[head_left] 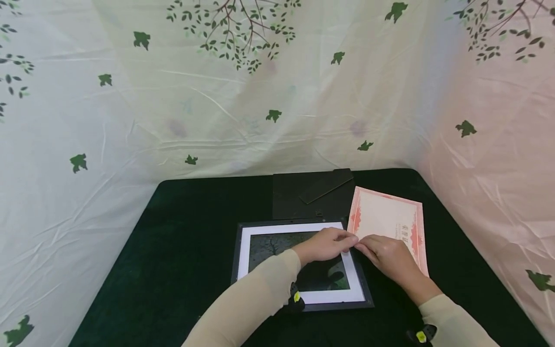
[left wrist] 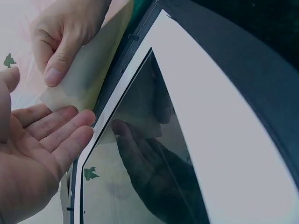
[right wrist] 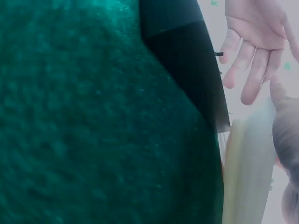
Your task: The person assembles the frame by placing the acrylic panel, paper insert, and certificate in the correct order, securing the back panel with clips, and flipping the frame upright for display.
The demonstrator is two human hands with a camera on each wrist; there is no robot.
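A pink-bordered paper certificate [head_left: 386, 212] lies at a slant on the right, partly hidden by my right hand [head_left: 392, 255]. That hand pinches the certificate's near-left edge; in the left wrist view its thumb presses on the lifted sheet [left wrist: 88, 77]. My left hand [head_left: 325, 245] reaches over the picture frame [head_left: 368, 296], fingers extended and thumb apart, its fingertips by the sheet's corner. Whether they touch the paper I cannot tell. The frame has a dark rim, a white mat [head_left: 355, 279] and a dark tree picture [head_left: 270, 246], with reflections on its surface.
Behind the frame lies a black backing board [head_left: 288, 195] with a slanted flap [head_left: 325, 185]. Everything sits on a dark green cloth-covered table [head_left: 186, 241]. Pale curtains with leaf prints [head_left: 217, 120] surround the table's back and sides.
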